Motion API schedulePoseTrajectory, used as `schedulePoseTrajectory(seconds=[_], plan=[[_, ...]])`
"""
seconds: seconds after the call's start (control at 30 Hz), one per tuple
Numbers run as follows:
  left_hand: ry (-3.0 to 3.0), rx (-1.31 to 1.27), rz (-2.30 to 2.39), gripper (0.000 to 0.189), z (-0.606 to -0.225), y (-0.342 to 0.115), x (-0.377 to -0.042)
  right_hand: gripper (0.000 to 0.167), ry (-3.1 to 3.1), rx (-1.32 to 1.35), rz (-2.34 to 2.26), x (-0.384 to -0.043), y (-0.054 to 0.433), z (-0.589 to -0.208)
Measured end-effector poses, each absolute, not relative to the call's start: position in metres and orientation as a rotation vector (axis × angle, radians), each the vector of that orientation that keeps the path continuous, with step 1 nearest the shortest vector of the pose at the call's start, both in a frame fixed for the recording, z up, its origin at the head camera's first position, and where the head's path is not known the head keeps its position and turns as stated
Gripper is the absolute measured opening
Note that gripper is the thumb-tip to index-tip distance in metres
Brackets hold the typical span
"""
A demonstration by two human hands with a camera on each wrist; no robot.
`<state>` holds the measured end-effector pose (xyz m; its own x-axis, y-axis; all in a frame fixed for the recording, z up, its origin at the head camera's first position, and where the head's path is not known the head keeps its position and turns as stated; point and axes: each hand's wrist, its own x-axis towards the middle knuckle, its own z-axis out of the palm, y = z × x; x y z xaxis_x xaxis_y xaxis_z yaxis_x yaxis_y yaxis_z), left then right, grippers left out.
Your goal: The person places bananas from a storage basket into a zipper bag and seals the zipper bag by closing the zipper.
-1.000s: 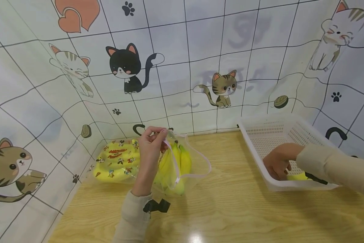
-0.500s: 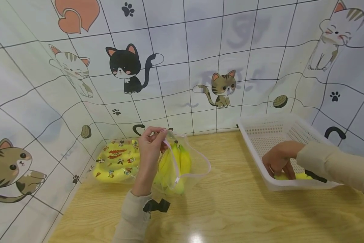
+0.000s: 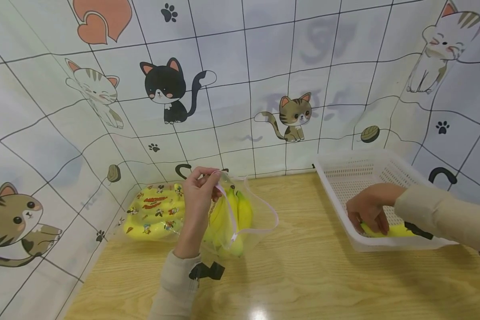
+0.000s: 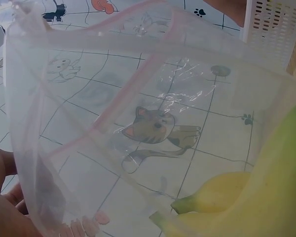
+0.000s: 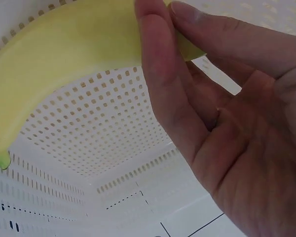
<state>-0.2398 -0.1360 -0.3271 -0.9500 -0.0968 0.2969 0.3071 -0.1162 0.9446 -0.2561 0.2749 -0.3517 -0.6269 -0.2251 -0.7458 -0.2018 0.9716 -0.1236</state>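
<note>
My left hand pinches the rim of a clear zip bag with a pink edge, its mouth spread apart. Several bananas lie inside that bag; in the left wrist view they show at the lower right. On the right, my right hand reaches down into a white basket. Its thumb and fingers pinch one end of a single banana, seen close in the right wrist view, with the green-tipped other end pointing away. The basket's near wall hides part of this banana in the head view.
Left of my left hand lies a filled clear bag with cartoon prints and yellow contents. A wood-grain table carries everything. A cat-printed cloth stands as a wall behind and at both sides.
Inside the basket my right hand has shifted slightly and its fingers have come onto the banana, more of which now shows. My left hand and the bag have stayed still.
</note>
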Motion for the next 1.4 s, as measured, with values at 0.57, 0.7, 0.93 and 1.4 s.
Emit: schedulePoseTrajectory(seconds=[0.57, 0.7, 0.93, 1.4], plan=[[-1.893, -0.238, -2.148, 0.015, -0.327, -0.136, -0.240, 0.037, 2.373, -0.367, -0.073, -0.259, 0.286, -0.341], [-1.895, -0.241, -2.151, 0.014, -0.328, -0.136, -0.240, 0.034, 2.409, -0.381, -0.083, -0.259, 0.288, -0.338], [-1.897, -0.232, -2.152, 0.012, -0.327, -0.136, -0.240, 0.034, 2.449, -0.403, -0.084, -0.262, 0.288, -0.333], [-1.894, -0.226, -2.159, 0.015, -0.326, -0.136, -0.240, 0.023, 2.590, -0.484, -0.072, -0.274, 0.302, -0.314]])
